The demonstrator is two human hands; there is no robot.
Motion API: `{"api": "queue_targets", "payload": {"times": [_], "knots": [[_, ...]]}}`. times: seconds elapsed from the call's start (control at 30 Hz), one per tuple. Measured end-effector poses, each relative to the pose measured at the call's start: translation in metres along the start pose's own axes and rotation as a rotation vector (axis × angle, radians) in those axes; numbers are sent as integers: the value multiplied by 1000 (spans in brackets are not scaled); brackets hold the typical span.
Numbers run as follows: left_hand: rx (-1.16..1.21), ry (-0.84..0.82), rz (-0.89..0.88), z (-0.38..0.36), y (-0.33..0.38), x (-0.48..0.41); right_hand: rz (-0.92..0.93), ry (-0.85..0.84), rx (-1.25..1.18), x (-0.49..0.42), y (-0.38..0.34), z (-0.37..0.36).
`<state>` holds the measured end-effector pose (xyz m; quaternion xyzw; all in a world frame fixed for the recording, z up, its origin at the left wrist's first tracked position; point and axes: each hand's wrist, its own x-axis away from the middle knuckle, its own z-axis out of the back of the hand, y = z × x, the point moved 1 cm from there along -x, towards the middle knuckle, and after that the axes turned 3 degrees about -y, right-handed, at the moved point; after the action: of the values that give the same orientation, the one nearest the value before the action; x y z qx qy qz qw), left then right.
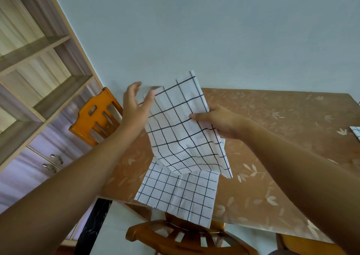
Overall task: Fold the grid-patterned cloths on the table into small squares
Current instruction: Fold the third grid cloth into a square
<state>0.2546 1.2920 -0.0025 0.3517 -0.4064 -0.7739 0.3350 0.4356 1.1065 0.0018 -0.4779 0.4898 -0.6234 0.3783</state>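
Left forearm [68,186] and right forearm [302,176] reach up from the bottom corners; one grid cloth held up over the table, another flat below it.
Near chair [175,237] sits under the table [282,137] edge. Flat cloth [181,194], white with black grid, lies unfolded on the near edge, its front corner overhanging. Lifted cloth [181,130] hangs in the air just above it, creased. Right hand [220,124] grips its right edge, thumb on the front, fingers behind. Left hand [136,106] is spread wide, fingers blurred, thumb against the cloth's upper left edge; a pinch cannot be told. Third cloth [355,133] peeks in at the far right of the table. Orange chair [95,116] and cabinet [39,79] stand far left.
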Motion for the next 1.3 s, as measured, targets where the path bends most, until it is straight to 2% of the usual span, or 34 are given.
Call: {"api": "queue_targets", "payload": {"times": [0.1, 0.2, 0.27, 0.37, 0.47, 0.53, 0.7, 0.83, 0.97, 1.07, 1.3], "knots": [[329, -76, 411, -2, -24, 15, -42, -32, -221, 4, -7, 12], [561, -398, 642, -5, -36, 28, -57, -27, -293, 4, -10, 24], [619, -515, 637, -8, -43, 29, -44, -12, -355, 3, -10, 30], [570, -554, 546, -14, -46, 27, -43, 48, -418, 2, -4, 37], [588, -621, 551, -15, -39, 24, -66, 84, -451, 1, 5, 42], [588, -583, 546, -15, -40, 22, -82, 96, -457, 1, 10, 44], [529, -367, 550, -21, -40, 16, -96, 109, -432, 1, 20, 46], [421, -298, 545, -21, -39, 16, -153, 90, -276, 1, 35, 51], [335, -336, 599, -18, -40, 16, -199, 173, -146, 3, 47, 52], [299, -353, 595, -17, -39, 17, -180, 219, -166, 3, 49, 49], [412, -384, 558, -17, -41, 20, -186, 228, -267, 1, 56, 47]]}}
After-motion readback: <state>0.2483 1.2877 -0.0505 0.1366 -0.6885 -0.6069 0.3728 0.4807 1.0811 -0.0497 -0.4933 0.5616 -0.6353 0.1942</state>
